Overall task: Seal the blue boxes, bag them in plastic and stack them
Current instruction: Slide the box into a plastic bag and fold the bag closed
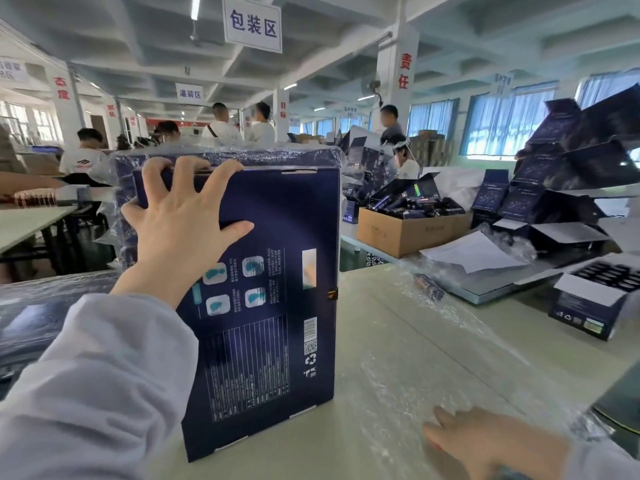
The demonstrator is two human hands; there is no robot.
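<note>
A tall blue box (277, 289) stands upright on the pale green table (381, 323), its printed back facing the camera — the left hand (183, 223) grips its top left corner, fingers hooked over the upper edge. Behind it sit plastic-wrapped boxes (225, 157). The right hand (491, 441) rests flat on clear plastic film (433, 358) — an open cardboard carton (408, 230) stands farther back.

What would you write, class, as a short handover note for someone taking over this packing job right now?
Left hand: gripping the top edge of the upright blue box, standing it on end on the table.
Right hand: flat on the clear plastic bags, holding nothing.
Done: bagged boxes stand behind the held one.
Left: this box is not yet in plastic; bag it and stack it. Open boxes wait on the right.
</note>
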